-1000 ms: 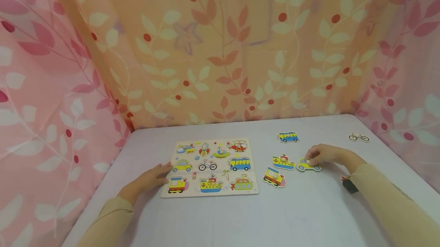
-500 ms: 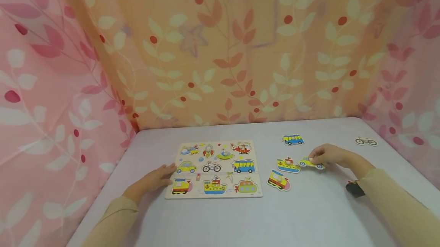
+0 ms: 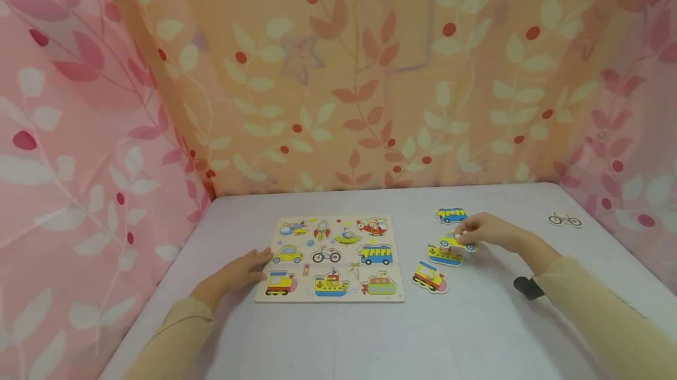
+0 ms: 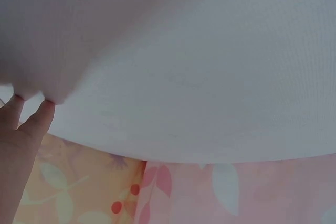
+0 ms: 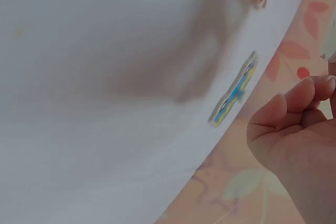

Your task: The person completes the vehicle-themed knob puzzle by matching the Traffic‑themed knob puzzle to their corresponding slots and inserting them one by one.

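My right hand [image 3: 492,232] pinches a yellow car puzzle piece [image 3: 449,241] by its knob, raised above the table. Below it lies a ship piece [image 3: 444,258], partly hidden by the car. In the right wrist view the fingers of the right hand [image 5: 302,124] are curled. My left hand [image 3: 239,273] lies at the left edge of a wooden puzzle board [image 3: 270,299], its fingers extended and touching or very near that edge. The board bears vehicle pictures, among them a matching yellow car [image 3: 287,255] near the left hand.
A train piece [image 3: 430,278] lies right of the board and a bus piece [image 3: 451,215] behind the ship. Far right is a bicycle piece [image 3: 565,219]. A dark object [image 3: 528,287] shows beside the right sleeve. Patterned curtains [image 3: 338,74] border the white table [image 3: 338,339].
The right hand has lifted the car piece off the table and moved it left, over the ship piece. The left hand stays by the board's edge. The head view has shifted slightly.
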A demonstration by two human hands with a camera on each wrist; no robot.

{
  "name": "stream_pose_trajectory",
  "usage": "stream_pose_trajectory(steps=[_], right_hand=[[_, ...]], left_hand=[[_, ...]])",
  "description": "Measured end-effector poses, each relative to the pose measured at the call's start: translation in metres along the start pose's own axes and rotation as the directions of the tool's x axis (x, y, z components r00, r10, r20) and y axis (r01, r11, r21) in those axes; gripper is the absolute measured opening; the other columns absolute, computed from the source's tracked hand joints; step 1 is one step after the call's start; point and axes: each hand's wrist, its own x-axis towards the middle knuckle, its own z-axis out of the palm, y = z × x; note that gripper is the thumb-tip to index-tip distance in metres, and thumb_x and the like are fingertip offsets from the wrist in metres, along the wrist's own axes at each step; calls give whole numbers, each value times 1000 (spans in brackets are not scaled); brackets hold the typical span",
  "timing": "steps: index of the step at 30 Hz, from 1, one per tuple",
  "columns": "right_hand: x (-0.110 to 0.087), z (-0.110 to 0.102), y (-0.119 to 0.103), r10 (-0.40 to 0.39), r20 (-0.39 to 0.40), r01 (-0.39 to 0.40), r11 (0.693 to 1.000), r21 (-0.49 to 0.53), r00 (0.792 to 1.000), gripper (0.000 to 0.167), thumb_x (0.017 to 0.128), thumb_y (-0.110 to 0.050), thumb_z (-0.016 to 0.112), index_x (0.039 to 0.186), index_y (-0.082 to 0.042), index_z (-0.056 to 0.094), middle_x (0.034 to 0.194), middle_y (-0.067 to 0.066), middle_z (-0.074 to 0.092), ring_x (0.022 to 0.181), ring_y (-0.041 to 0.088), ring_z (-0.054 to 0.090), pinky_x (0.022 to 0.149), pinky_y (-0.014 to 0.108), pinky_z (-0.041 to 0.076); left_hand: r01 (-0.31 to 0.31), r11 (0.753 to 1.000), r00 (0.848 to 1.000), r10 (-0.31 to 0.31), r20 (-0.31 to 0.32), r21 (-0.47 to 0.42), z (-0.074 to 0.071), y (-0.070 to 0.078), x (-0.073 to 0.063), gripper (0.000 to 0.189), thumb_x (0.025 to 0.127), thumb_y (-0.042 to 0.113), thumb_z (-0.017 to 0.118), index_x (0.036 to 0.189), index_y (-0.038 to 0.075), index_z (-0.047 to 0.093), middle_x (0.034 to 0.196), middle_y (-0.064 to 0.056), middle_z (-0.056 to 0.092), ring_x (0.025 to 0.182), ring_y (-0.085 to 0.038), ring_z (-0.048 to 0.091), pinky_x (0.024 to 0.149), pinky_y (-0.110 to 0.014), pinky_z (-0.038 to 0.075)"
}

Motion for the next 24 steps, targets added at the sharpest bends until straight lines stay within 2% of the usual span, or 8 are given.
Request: stream_pose_trajectory(steps=[4,11,16,24], right_hand=[[7,8,-12,-23,-3,23,1000,7,1000,23,90,-24,70,102,-4,69,100,4,62,101,26,48,82,38,40],[20,22,-31,-81,8,80,996,30,997,21,90,-21,69,100,-2,68,99,5,63,95,22,52,84,38,42],[31,32,-44,-64,11,64,997,34,998,24,89,-24,70,102,-4,68,97,5,62,90,23,53,87,46,44],[44,50,-62,-76,13,75,995,66,997,19,90,-20,70,101,-4,69,91,4,65,88,23,53,85,45,45]], left_hand=[[13,1000,1000,-13,-4,9,0,2,-1,65,92,23,66,150,19,38,159,-6,25,146,-40,8,110,-67,13],[28,1000,1000,-28,0,11,0,1,0,66,92,27,66,151,21,36,160,-10,22,146,-41,8,109,-68,12],[14,999,1000,-14,1,42,0,1,0,67,92,29,66,151,19,36,159,-10,23,145,-43,9,109,-68,12],[-13,998,1000,13,5,66,0,0,0,66,92,27,66,150,16,38,159,-7,26,145,-43,10,110,-67,13]])
